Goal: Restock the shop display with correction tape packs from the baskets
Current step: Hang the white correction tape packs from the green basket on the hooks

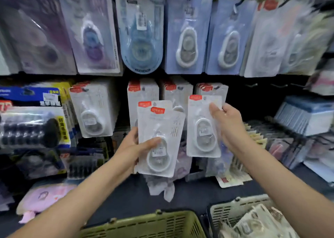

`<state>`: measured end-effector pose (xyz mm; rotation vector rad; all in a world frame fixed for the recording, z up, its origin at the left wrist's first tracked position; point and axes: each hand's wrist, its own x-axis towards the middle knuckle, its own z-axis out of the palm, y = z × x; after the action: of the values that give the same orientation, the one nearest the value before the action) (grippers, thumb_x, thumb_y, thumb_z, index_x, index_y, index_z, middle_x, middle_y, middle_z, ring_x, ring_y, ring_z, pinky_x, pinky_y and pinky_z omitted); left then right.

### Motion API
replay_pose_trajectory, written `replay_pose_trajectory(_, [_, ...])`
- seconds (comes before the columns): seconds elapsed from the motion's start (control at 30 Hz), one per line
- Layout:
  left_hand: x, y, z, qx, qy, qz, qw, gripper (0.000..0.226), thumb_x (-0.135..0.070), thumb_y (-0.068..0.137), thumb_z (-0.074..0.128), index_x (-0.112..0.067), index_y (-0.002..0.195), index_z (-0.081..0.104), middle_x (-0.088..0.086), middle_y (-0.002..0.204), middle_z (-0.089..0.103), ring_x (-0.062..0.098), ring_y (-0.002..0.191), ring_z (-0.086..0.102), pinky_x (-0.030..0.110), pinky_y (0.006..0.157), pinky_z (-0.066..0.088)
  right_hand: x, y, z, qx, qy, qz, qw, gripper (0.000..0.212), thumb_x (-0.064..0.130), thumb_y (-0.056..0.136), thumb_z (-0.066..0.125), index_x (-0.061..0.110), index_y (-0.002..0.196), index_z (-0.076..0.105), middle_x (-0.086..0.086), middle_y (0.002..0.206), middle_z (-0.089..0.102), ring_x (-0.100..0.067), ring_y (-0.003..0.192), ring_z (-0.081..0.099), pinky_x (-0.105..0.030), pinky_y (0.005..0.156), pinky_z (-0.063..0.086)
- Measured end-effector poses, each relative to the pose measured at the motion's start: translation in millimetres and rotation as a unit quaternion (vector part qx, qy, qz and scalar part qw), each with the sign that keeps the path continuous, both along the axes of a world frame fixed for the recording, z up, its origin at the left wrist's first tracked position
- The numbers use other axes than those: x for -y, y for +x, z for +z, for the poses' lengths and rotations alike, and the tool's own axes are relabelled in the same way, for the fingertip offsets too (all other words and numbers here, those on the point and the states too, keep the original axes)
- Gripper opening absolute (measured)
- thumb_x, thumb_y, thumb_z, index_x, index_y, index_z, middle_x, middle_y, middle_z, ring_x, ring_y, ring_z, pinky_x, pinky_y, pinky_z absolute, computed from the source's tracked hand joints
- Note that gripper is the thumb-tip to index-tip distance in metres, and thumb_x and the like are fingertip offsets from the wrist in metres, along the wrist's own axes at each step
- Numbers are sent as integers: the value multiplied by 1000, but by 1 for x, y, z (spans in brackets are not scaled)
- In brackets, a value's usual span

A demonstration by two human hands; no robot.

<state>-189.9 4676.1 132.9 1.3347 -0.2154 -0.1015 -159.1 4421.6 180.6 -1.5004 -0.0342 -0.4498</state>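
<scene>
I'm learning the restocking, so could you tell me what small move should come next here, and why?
Probably lift the pack in the right hand up onto the hook row just behind it: its hang hole sits just below those matching packs, while the left hand holds more.

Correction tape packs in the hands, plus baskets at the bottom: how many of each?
Packs in the left hand: 2
Packs in the right hand: 1
Green basket: 1
Beige basket: 1
Total: 5
</scene>
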Motion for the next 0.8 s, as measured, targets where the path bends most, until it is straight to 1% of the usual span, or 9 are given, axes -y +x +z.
replay_pose_trajectory(0.07, [0,3,5,20,2,11,1000,77,-34,53,89,-25,122,57,1,117,71,24,105,69,41,82,57,7,10,17,16,-7,-44,999,12,19,93,58,16,84,64,-7,88,70,-24,80,66,-41,75,53])
replay_pose_trajectory(0.13, [4,8,6,28,-10,20,999,81,-34,53,89,-23,125,55,2,118,70,25,107,68,45,87,54,18,17,26,8,-24,-79,997,12,19,93,57,10,88,63,-20,99,68,-34,90,64,-50,84,51])
replay_pose_trajectory(0.17, [8,11,7,29,-16,19,999,82,-33,54,89,-22,127,54,2,119,70,26,107,68,46,90,53,24,19,29,1,-31,-91,995,12,18,93,57,9,88,62,-23,101,67,-35,91,63,-51,86,50])
replay_pose_trajectory(0.3, [26,19,10,37,-25,2,999,79,-32,58,88,-22,128,54,4,120,69,26,107,68,44,90,52,42,25,35,-14,-48,-106,993,19,15,93,57,13,75,60,-11,82,63,-24,78,57,-37,72,47])
replay_pose_trajectory(0.43, [37,18,7,27,-36,1,999,85,-37,51,91,-24,127,54,2,119,70,25,107,68,42,87,55,50,27,44,-46,-72,-78,993,25,17,94,57,12,69,59,1,62,62,-14,57,58,-22,53,47])
replay_pose_trajectory(0.5, [42,17,7,16,-52,-1,999,86,-38,49,93,-24,126,55,4,119,70,26,107,68,44,89,53,51,27,49,-57,-75,-61,994,27,17,94,57,11,67,58,1,60,60,-12,51,56,-19,47,45])
replay_pose_trajectory(0.6, [51,18,14,10,-64,4,998,76,-31,57,92,-25,124,57,4,119,70,27,107,68,45,90,54,49,31,52,-77,-91,-48,992,24,18,93,57,8,71,56,-9,68,55,-20,61,50,-28,57,41])
replay_pose_trajectory(0.67, [57,18,20,13,-62,7,998,76,-31,58,90,-25,124,56,4,119,70,26,107,68,45,91,51,45,38,47,-85,-69,-38,993,17,17,93,57,7,80,55,-13,75,50,-23,68,46,-34,63,36])
replay_pose_trajectory(0.8, [72,17,30,8,-57,22,998,75,-30,58,92,-20,123,55,5,116,71,25,104,69,42,86,54,44,59,40,-82,-124,-68,987,22,20,92,59,3,79,57,-11,70,48,-20,65,43,-29,61,33])
